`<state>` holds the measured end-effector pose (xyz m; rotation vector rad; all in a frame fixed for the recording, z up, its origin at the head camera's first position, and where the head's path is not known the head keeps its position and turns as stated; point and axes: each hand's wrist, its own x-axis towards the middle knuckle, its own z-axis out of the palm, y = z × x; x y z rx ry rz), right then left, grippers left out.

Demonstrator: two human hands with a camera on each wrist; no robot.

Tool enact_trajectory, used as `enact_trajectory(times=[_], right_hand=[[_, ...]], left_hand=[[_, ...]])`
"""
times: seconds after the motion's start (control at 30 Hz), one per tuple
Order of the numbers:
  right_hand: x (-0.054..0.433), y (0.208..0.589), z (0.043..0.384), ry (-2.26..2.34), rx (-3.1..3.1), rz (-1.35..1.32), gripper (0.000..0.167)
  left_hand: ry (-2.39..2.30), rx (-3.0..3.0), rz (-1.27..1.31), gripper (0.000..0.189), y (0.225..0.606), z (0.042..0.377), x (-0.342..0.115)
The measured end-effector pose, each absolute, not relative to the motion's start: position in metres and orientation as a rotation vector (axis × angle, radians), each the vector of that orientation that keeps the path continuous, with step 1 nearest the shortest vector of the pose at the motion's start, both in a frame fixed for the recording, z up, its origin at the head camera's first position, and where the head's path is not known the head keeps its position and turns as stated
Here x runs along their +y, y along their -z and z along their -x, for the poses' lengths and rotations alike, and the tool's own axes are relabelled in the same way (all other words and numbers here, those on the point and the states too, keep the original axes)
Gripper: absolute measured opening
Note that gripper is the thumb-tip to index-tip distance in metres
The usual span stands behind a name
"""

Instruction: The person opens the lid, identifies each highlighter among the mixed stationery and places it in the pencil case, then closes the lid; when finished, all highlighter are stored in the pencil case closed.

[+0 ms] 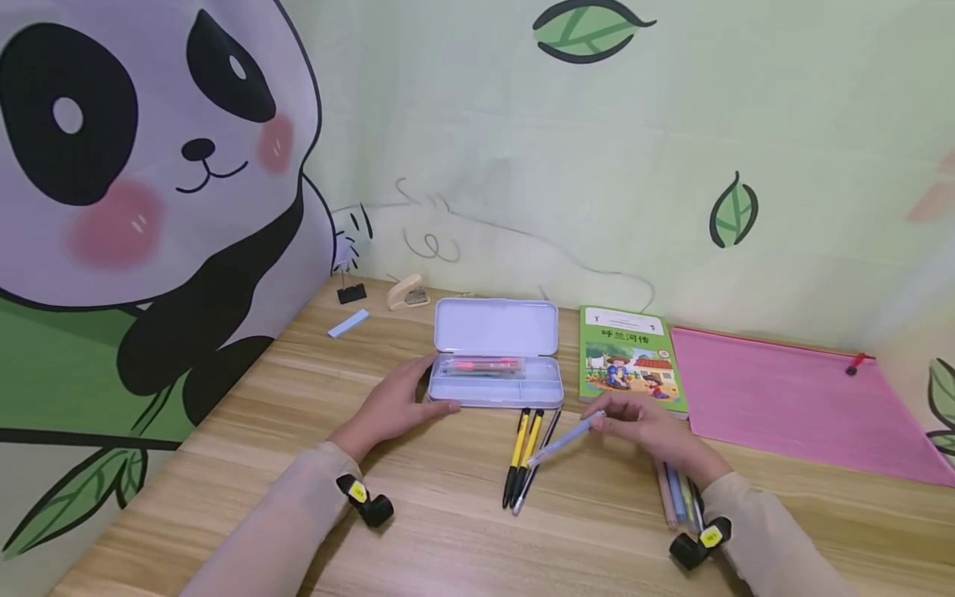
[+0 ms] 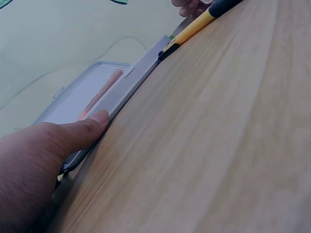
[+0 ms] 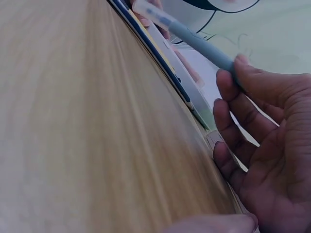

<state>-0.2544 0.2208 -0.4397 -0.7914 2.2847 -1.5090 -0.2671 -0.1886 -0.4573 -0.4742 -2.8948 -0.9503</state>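
Note:
A white pencil case (image 1: 496, 396) lies on the wooden table with its lid raised. Pens with pink parts (image 1: 485, 365) lie in its back compartment. My left hand (image 1: 395, 406) holds the case's left end, the thumb (image 2: 87, 132) along its front wall and the fingers at its side. Thumb and index finger of my right hand (image 1: 649, 427) pinch a light blue pen (image 3: 201, 46) with a clear cap, tilted above the table. Below it lie two yellow-and-black pens (image 1: 525, 456) and a slim dark pen (image 1: 539, 460), just in front of the case.
Behind my right hand lies a green book (image 1: 630, 356), with a pink zip pouch (image 1: 791, 398) to its right. Several pastel pens (image 1: 675, 493) lie under my right wrist. Back left are a binder clip (image 1: 351, 293), a beige stapler (image 1: 407, 293) and a blue strip (image 1: 348, 323).

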Motion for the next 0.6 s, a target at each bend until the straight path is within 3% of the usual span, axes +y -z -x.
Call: enact_trajectory(times=[0.6], right_hand=[[0.169, 0.407, 0.248, 1.709, 2.415, 0.632, 0.030]], left_hand=[[0.935, -2.895, 0.481, 0.102, 0.458, 0.267, -0.189]])
